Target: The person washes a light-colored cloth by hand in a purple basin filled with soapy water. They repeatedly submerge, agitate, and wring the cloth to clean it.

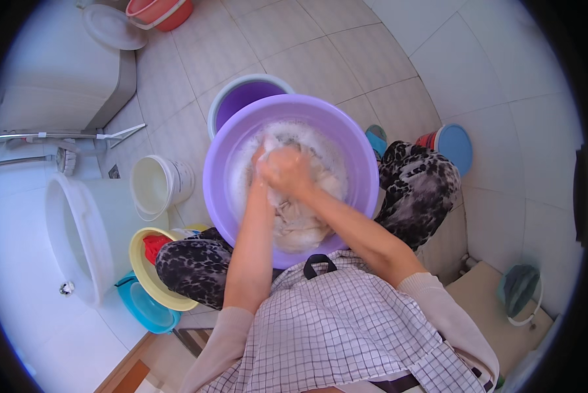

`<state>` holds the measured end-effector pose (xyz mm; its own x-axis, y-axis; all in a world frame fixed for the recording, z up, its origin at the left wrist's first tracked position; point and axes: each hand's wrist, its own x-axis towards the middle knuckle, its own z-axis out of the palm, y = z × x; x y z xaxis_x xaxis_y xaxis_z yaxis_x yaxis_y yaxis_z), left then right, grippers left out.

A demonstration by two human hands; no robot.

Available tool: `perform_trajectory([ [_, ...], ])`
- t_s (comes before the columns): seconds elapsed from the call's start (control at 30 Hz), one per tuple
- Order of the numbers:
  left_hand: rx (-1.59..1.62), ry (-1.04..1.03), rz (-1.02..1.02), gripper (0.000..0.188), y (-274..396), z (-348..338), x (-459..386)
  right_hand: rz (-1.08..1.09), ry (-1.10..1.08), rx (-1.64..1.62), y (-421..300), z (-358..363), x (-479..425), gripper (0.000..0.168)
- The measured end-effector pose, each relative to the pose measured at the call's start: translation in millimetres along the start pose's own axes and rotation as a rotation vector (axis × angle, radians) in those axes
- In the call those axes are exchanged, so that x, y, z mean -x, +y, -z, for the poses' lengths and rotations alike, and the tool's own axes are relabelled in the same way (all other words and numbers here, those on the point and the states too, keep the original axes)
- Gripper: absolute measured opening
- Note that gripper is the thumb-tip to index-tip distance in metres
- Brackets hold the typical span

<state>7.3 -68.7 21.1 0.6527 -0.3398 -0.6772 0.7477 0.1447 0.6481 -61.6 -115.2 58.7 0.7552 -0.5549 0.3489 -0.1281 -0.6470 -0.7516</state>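
Note:
A purple plastic basin sits between my knees, holding foamy water and a wet beige cloth. My left hand and my right hand are pressed together over the middle of the basin. Both are closed on a bunched, sudsy part of the cloth, the right partly covering the left. Motion blurs the fingers, and some of the gripped fabric is hidden. The rest of the cloth lies crumpled in the water towards me.
Behind the basin stands a purple bucket. To the left are a white bucket, a large translucent tub, a yellow basin with a red item, and a blue basin. A blue-lidded bucket stands right, by the tiled wall.

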Motion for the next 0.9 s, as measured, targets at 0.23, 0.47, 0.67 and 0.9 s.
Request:
perform_trajectory([
  [0.23, 0.09, -0.287, 0.327, 0.023, 16, -11, 15, -0.062, 0.125, 0.119, 6, -6, -2, 0.027],
  [0.47, 0.269, -0.575, 0.356, 0.022, -10, 26, -17, 0.013, 0.1, -0.06, -2, -17, 18, 0.024],
  [0.67, 0.101, -0.142, 0.347, 0.02, 2, 19, -8, -0.136, 0.182, -0.027, 2, -24, 17, 0.025],
  [0.9, 0.279, -0.404, 0.382, 0.024, -9, 48, -37, -0.129, 0.096, 0.097, 27, -36, 10, 0.024],
])
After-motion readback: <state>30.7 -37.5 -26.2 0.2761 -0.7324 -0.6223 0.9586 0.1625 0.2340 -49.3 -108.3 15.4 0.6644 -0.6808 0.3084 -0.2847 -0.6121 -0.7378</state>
